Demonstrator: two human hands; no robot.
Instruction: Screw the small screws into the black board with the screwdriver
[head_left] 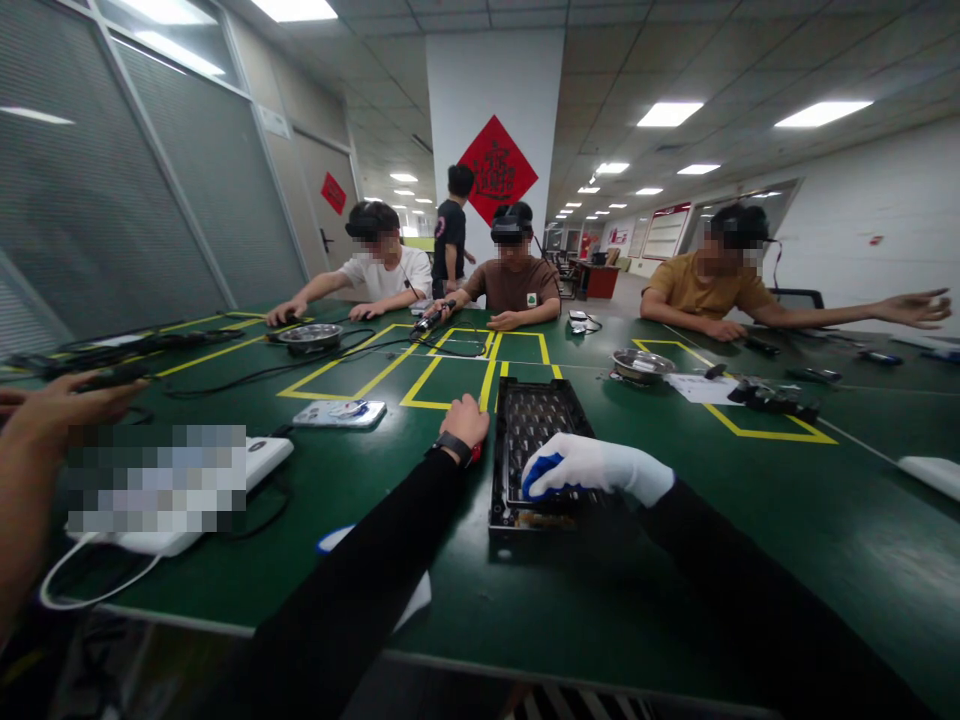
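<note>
A black rectangular tray-like part (540, 420) with rows of small shapes inside lies lengthwise on the green table in front of me. My left hand (466, 425), bare with a dark band at the wrist, rests beside the tray's left edge with its fingers curled. A bit of something red (475, 455) shows beneath it; its kind is hidden. My right hand (581, 468) wears a white glove with blue fingertips. It reaches over the near part of the tray, fingers bent together and pointing down into it; whatever is between them is hidden.
A phone (340, 414) and a white device (259, 460) with a cable lie to my left, near another person's hand (67, 405). Metal bowls (641, 366) (311, 337) stand farther off. Three people sit opposite. White-and-blue cloth (412, 600) shows under my left sleeve.
</note>
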